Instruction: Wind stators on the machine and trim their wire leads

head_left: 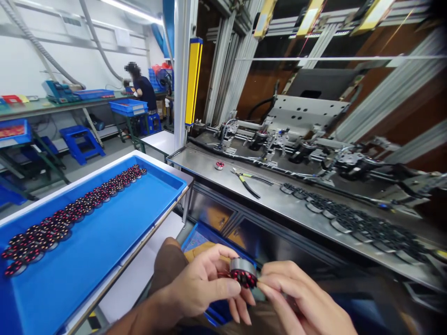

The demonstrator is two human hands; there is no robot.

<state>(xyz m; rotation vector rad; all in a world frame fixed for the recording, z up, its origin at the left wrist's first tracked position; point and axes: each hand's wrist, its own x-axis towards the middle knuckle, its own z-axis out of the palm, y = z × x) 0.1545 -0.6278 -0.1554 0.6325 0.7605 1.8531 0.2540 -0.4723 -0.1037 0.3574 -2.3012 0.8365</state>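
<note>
My left hand (206,284) is closed round a motor stator (243,267), a short grey metal ring with black and red windings on its lower face. The thumb and fingers grip it from the left, above my lap. At the stator's right edge, the thumb and forefinger of my right hand (296,293) are pinched together. Whatever is between those fingertips, perhaps a wire end, is too small to make out. Thin reddish wire (223,274) shows beside the left fingers.
Rows of wound stators (84,204) lie in a blue tray (115,242) at left. On the metal ledge (209,181) are one red stator (219,165), cutting pliers (246,182) and many dark stators (363,223). Behind stands a winding machine (307,114). A person (145,90) works far back.
</note>
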